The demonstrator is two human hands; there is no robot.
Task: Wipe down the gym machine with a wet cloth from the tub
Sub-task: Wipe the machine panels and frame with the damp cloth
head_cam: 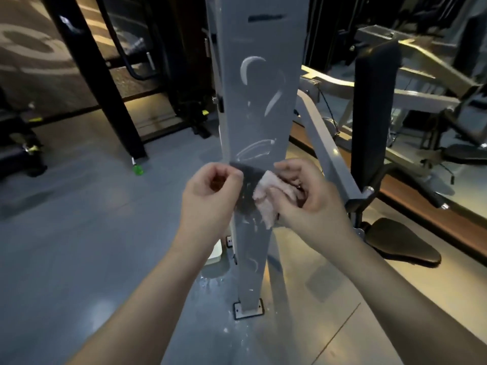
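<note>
Floor (79, 259): grey, glossy, level. The column (253, 101) stands on it on a bolted base plate (247, 312). There is a wet patch (210, 281) with white specks just beside the plate. A pale box (214, 252) sits against the column's left side. A small green object (137, 169) lies at the foot of a black post (105, 88), well apart from the column.

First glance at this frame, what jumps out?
Two hands at centre: the right hand grips a pale pink cloth in front of the grey upright column, which bears white streaks. The left hand, fingers curled, is beside the cloth. A black padded seat sits low, right of the column.
</note>
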